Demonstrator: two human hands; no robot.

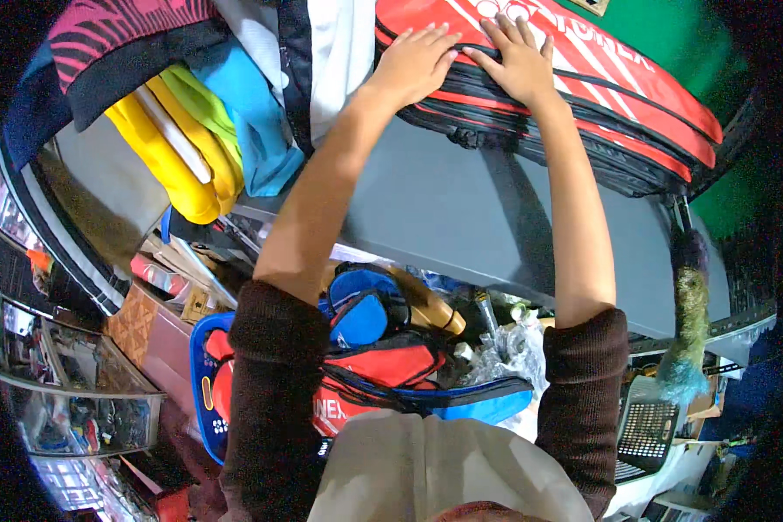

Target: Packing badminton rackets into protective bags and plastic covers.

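Note:
A large red racket bag point(600, 70) with white stripes and black zip edges lies on a grey shelf point(435, 191) at the far side. Both my arms reach forward to it. Flat on the bag's near left end, my left hand point(413, 65) has its fingers stretched out. Just right of it rests my right hand point(518, 65), fingers spread on the red top. Neither hand grips anything. The bag's right end tapers beyond my right forearm, and its near side shows layered black zips.
Folded clothes, including yellow garments point(170, 148) and a blue one point(248, 113), hang at the left. Below the shelf, a blue basket point(202, 383) holds red and blue bags. A fluffy duster point(689, 322) hangs at the right, above a dark crate point(648, 418). Glass cases point(78, 391) stand lower left.

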